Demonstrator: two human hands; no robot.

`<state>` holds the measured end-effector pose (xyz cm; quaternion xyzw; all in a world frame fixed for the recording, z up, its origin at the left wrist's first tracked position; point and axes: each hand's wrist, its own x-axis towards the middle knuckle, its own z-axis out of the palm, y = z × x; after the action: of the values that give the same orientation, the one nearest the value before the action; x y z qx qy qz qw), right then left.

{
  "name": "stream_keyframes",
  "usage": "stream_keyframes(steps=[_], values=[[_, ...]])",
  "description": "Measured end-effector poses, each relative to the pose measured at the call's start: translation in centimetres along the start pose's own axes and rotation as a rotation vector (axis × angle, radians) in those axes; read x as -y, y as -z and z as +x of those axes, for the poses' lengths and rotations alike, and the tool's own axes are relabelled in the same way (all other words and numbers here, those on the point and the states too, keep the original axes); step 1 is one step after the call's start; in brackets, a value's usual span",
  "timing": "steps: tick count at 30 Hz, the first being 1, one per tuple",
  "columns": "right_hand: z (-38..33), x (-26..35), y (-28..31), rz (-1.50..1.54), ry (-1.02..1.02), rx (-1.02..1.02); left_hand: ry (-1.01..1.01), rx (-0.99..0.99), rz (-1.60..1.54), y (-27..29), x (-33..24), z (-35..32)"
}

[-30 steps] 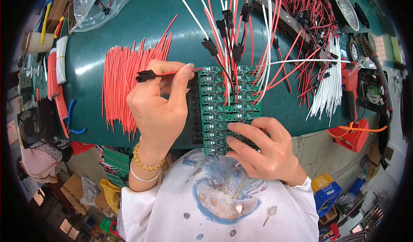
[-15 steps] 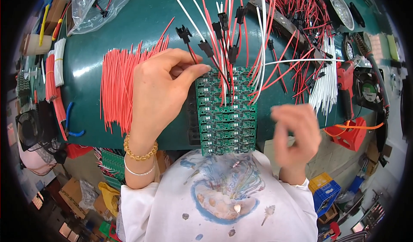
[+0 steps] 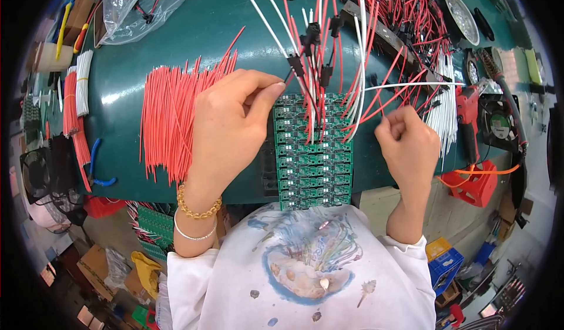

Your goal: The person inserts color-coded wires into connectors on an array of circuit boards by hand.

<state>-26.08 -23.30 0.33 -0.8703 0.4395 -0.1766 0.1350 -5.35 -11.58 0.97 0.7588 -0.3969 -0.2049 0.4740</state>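
Observation:
A green circuit board panel (image 3: pixel 314 160) lies on the dark green table (image 3: pixel 205 30) in front of me, with red and white wires with black connectors (image 3: pixel 320 48) standing up from its far rows. My left hand (image 3: pixel 229 124) pinches a wire end at the panel's upper left corner. My right hand (image 3: pixel 408 145), fingers closed, holds a white wire (image 3: pixel 411 84) that runs right from the panel's far right corner. A fan of loose red wires (image 3: pixel 176 110) lies just left of my left hand.
A pile of red wires (image 3: pixel 405 7) covers the far right of the table. A red tool on an orange stand (image 3: pixel 473 154) sits at the right edge beside a small fan (image 3: pixel 499 124). Bundled wires (image 3: pixel 76 95) and a plastic bag (image 3: pixel 138 4) lie at the left.
My right hand left the panel's near edge, rose to the right and took hold of the white wire. My left hand slid from the red wires to the panel's upper left corner.

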Motion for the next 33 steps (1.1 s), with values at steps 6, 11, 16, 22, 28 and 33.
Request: stream_keyframes(steps=[6,11,16,22,28,33], values=[[-3.8,-1.6,3.6,0.387,-0.375,0.066,-0.032,-0.129,0.084,1.1,-0.3,-0.9],[-6.0,1.2,4.9,0.531,-0.066,-0.156,-0.167,-0.002,0.01,1.3,-2.8,-4.8],[-1.6,5.6,2.1,0.524,0.654,0.062,-0.268,0.206,-0.303,0.8,-2.6,-6.1],[-0.5,6.7,-1.3,0.421,0.9,-0.097,-0.494,0.025,-0.048,2.2,-0.5,-5.9],[0.7,6.9,-2.5,0.345,0.905,-0.129,-0.618,0.004,0.125,2.7,0.6,-5.3],[1.0,6.2,-3.9,0.345,0.813,-0.166,-0.621,-0.076,0.164,1.7,1.9,-4.8]])
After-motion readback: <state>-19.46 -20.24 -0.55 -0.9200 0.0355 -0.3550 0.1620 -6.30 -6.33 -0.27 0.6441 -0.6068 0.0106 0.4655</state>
